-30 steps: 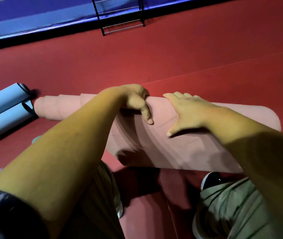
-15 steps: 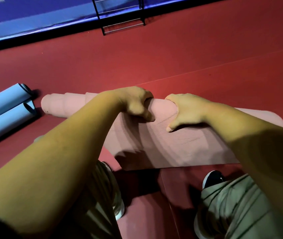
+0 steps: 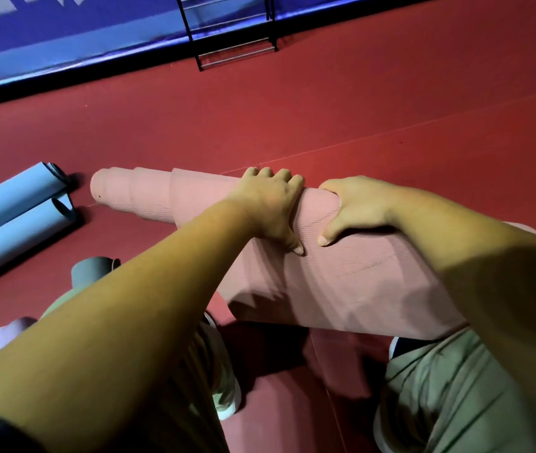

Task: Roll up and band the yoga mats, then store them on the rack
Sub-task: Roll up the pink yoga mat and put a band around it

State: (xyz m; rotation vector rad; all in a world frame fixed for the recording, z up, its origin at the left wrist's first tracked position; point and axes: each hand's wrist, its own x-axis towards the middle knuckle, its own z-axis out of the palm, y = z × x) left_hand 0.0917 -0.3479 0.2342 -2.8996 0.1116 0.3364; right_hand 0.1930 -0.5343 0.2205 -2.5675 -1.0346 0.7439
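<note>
On the red floor, straight ahead of the crouching person, lies one pink mat, most of it wound into a thick roll that runs from left to right. Its left end has telescoped: the inner turns stick out in steps, narrowing toward the tip. A short flat part, not yet rolled, reaches from the roll toward the person's feet.

Both hands are on top of the roll, near its middle and just beside each other. The left hand has its four fingers hooked over the far side and its thumb pressed down on the near side, so it grips the roll. The right hand holds it the same way, fingers curled over the top and thumb spread toward the person.

Four finished rolls lie to the left. Two are light blue and lie side by side, touching: the upper blue roll and the lower blue roll. One grey-green roll and one pale lilac roll show partly from behind the left forearm. Whether any of them is banded cannot be told.

One black wire rack stands at the far edge of the floor, against the blue wall padding, well apart from the mats. Two shoes show near the flat part, a light shoe and a dark shoe.
</note>
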